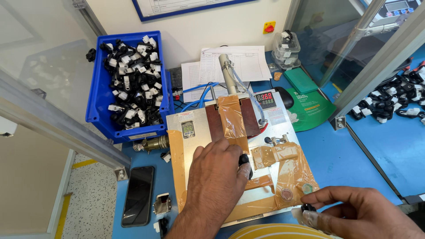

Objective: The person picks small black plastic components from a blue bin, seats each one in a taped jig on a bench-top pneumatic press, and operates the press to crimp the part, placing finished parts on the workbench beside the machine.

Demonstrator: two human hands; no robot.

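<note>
Left hand (217,177) over black part (244,162)

The left hand (217,177) covers the middle of the taped metal plate (188,150), so whatever lies under its palm is hidden. Only a rounded tip of a small black part (244,160) shows past its fingers (241,170); the rest is concealed in the grip. At the right hand's (358,212) fingers (310,217), a dark piece (307,207) peeks out, perhaps a clip, too small to tell. That forearm runs off the lower right edge. Near the left fingers, the plate's small green display (187,129) is too tiny to make out. The framed sheet (186,6) on the wall is cut by the top edge.
</note>
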